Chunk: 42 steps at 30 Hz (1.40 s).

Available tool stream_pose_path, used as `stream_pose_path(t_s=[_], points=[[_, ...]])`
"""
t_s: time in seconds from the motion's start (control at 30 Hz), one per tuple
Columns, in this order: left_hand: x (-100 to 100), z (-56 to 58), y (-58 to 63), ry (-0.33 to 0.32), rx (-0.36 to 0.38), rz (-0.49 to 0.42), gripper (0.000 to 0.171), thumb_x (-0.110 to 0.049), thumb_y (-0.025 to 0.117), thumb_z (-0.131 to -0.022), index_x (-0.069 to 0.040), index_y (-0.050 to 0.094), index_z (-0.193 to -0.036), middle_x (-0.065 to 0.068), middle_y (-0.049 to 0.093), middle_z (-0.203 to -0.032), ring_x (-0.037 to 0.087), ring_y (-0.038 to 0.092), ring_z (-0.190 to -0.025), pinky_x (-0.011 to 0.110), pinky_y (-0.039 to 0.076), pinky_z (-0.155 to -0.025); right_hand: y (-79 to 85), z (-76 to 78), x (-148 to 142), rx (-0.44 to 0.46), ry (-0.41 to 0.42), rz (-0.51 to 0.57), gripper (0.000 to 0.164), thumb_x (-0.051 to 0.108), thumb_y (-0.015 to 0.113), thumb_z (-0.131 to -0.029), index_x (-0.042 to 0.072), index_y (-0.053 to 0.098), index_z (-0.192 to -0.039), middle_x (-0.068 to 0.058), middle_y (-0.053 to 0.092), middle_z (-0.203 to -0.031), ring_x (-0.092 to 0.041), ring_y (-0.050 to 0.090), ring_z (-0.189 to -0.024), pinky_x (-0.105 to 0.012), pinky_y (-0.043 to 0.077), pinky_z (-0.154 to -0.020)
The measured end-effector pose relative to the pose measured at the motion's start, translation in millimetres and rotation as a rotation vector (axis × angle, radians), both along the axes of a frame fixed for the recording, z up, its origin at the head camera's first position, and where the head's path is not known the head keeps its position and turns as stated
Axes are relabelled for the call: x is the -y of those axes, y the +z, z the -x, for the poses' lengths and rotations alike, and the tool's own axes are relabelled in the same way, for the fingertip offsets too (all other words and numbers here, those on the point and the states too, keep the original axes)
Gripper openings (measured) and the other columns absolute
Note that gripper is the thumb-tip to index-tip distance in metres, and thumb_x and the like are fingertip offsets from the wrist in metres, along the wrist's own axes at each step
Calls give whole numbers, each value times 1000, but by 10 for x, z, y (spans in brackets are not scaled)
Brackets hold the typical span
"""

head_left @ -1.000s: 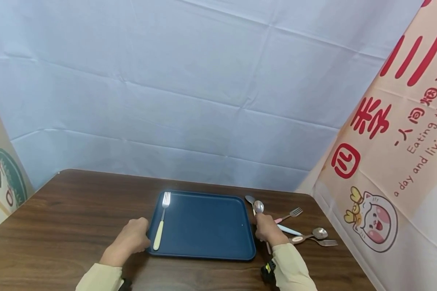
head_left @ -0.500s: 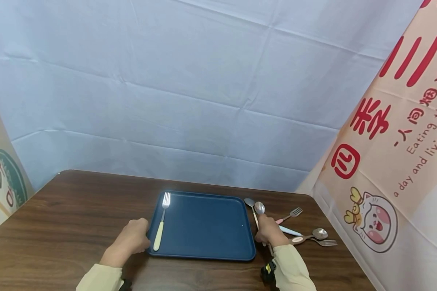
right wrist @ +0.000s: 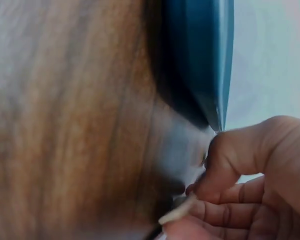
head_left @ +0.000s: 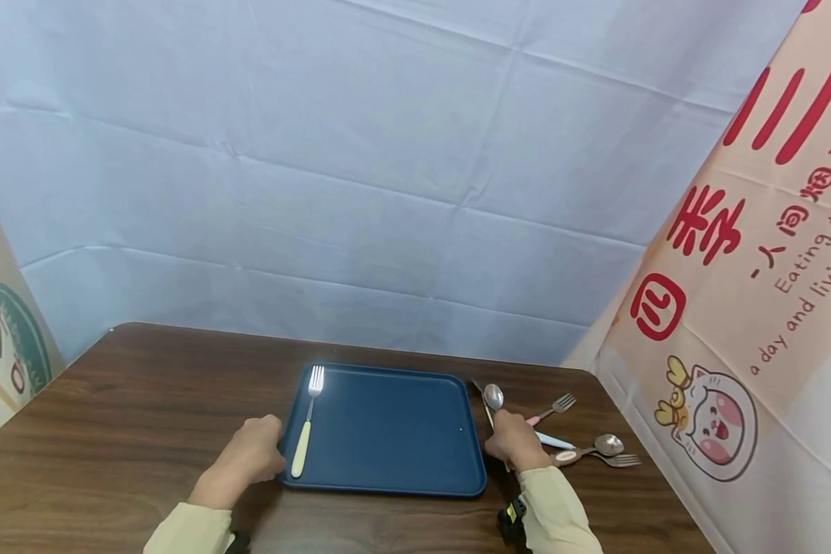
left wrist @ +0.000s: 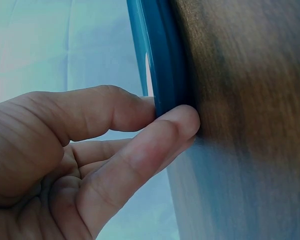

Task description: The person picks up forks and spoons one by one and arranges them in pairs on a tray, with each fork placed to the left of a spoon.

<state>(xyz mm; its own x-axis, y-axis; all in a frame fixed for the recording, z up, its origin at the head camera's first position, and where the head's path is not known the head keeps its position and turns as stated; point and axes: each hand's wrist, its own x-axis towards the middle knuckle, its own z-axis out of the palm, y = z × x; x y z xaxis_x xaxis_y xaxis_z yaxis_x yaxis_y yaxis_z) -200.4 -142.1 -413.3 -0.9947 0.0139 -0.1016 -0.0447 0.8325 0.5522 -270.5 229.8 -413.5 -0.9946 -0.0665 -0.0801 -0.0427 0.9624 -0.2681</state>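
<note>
My left hand (head_left: 252,450) pinches the left rim of the dark blue tray (head_left: 395,431), thumb on the inside and fingers under the edge in the left wrist view. A fork (head_left: 302,448) with a pale yellow handle lies along the tray's left side. Just beyond the tray's right edge, my right hand (head_left: 515,442) pinches the cream handle (right wrist: 177,212) of a spoon (head_left: 477,386), whose bowl appears dark and edge-on in the head view. Another spoon (head_left: 494,396) shows its bowl right beside it; its handle is mostly hidden by the hand.
Right of my right hand lie a pink-handled fork (head_left: 554,408), a light blue handle (head_left: 555,441), a spoon (head_left: 607,445) with a brownish handle and another fork (head_left: 619,462). Cloth hangs behind the brown wooden table (head_left: 180,385), with a printed banner (head_left: 720,346) at right.
The cream-handled spoon has turned, its bowl going from face-up to edge-on. My right hand has shifted slightly. The left hand and tray have not moved.
</note>
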Motion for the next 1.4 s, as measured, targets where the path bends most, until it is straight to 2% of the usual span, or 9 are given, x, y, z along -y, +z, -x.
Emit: stream_pose_path(t_s=[0.1, 0.23, 0.63, 0.9, 1.03, 1.2, 1.3, 1.4], points=[[2, -2, -8, 0, -4, -3, 16, 8, 63, -69, 0, 50, -69, 8, 48, -61, 17, 49, -49, 27, 40, -45, -1, -1, -17, -21, -7, 4, 7, -2, 57, -71, 0, 50, -69, -11, 50, -57, -21, 52, -42, -33, 41, -43], [2, -4, -11, -3, -9, 1, 17, 7, 64, -69, -1, 49, -69, 8, 48, -60, 17, 49, -49, 27, 40, -44, -19, 5, -37, -41, -13, 16, 8, -3, 57, -71, 0, 50, -69, -11, 51, -56, -20, 52, -38, -31, 42, -40], [-5, 7, -8, 4, 6, -6, 15, 8, 64, -70, 1, 51, -72, 9, 48, -62, 17, 50, -50, 27, 41, -45, -27, 10, -50, -29, 0, 3, 9, -4, 56, -71, 0, 50, -66, -10, 49, -54, -18, 51, -38, -30, 42, -40], [-3, 3, -5, 3, 4, -6, 15, 8, 64, -70, 1, 51, -72, 9, 48, -61, 17, 50, -50, 27, 41, -45, 143, -43, 6, -31, -4, 41, 10, -5, 52, -74, 0, 51, -65, -10, 50, -52, -14, 48, -33, -26, 39, -34], [2, -2, -6, 0, -3, 1, 16, 9, 63, -70, 0, 50, -70, 8, 49, -59, 17, 49, -48, 27, 40, -44, 236, -56, 33, 6, -23, 55, 10, -6, 50, -78, -1, 53, -70, -11, 51, -53, -14, 49, -35, -24, 38, -35], [5, -4, -2, 3, -1, 1, 16, 10, 63, -69, 0, 50, -69, 8, 49, -59, 16, 49, -48, 26, 39, -44, 268, -61, 60, 15, -13, 36, 13, -6, 50, -79, 0, 54, -68, -10, 51, -51, -15, 48, -35, -25, 38, -36], [2, 2, -4, 7, 6, 2, 16, 9, 64, -69, 0, 51, -70, 8, 49, -59, 16, 49, -48, 26, 39, -44, 261, -68, 65, 9, -6, 27, 15, -6, 50, -79, 0, 53, -66, -9, 51, -49, -15, 48, -35, -29, 41, -39], [-1, 5, -5, 9, 9, 1, 16, 9, 64, -68, 0, 51, -70, 8, 49, -60, 17, 49, -49, 26, 39, -44, 247, -73, 68, -7, 3, 18, 15, -7, 50, -76, 1, 52, -64, -8, 51, -47, -15, 48, -34, -38, 48, -55]])
